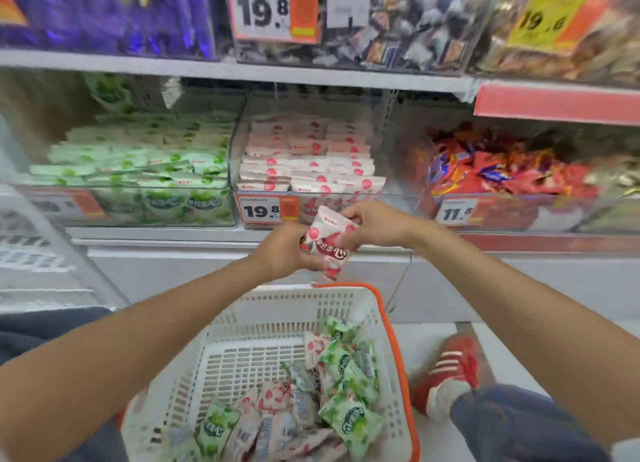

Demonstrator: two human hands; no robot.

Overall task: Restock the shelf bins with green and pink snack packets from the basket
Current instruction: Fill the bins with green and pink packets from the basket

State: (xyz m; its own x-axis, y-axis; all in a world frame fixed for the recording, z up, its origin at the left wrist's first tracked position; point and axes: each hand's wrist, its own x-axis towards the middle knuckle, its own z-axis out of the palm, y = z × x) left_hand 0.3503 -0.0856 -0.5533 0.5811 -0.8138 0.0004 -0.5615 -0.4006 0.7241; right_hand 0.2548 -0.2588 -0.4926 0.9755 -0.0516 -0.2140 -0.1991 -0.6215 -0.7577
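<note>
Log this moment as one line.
left hand, right hand: grip pink snack packet | pink bin: ahead | basket: green packets, pink packets remain

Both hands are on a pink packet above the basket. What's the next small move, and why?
Probably lift the pink packet up and forward over the front wall of the pink bin and release it. Left hand and right hand both grip it right in front of that bin, which holds matching packets.
</note>
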